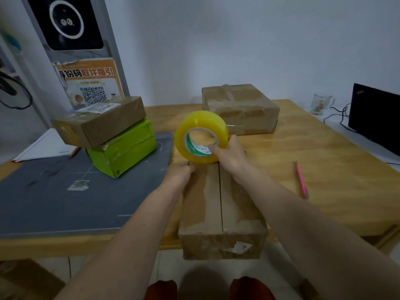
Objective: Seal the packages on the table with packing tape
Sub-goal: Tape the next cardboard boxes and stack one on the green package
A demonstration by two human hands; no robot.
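Centrally, we see a long cardboard box (220, 204) lying on the wooden table (324, 161), its near end overhanging the table's near edge. Its two top flaps meet in a straight seam running near to far, and patches of torn paper and old tape roughen its brown surface. At the far end of this box stands a roll of yellow packing tape (201, 140), upright on its rim, glossy and translucent, with a green-and-white printed core. The right hand (232, 156) grasps the roll, a finger hooked into the core and the palm against the roll's right side. The left hand (180, 173) rests at the box's far left corner; its fingers curl over the edge beneath the roll, but we cannot tell whether they pinch a tape end or only the cardboard.

To the far left, a brown taped box (101, 122) bearing a white label sits askew on a bright green box (125, 150), both standing on a dark grey mat (54, 195) marked with pale lines. Behind them leans a grey panel carrying an orange poster (88, 83) with a printed code. At the far middle lies a flat, broad cardboard parcel (240, 109), mottled with tape strips, just beyond the roll. A pink pen (301, 180) lies on the table to the right, well apart from the box. Farther right stand a glass mug (321, 102) and a black monitor (374, 118) with cables.
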